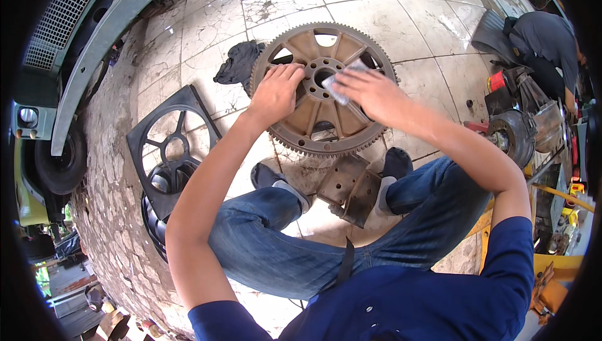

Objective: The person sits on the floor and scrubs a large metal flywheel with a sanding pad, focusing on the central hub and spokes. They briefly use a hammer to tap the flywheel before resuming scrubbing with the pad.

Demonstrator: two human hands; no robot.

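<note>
Toothed flywheel ring gear [323, 90] lies flat on the tiled floor [414, 21] in front of the knees. Left hand [276, 93] grip clamped on a spoke, right hand [370, 90] presses a small grey pad [338, 87] near the hub. Looks like heavy, rigid, gritty cast metal; take it by spokes or rim, not teeth

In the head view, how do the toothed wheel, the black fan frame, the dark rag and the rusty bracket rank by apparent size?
1. Toothed wheel
2. Black fan frame
3. Rusty bracket
4. Dark rag

Bracket and rag look close; the bracket lies nearer the camera, so this order is unsure.
</note>
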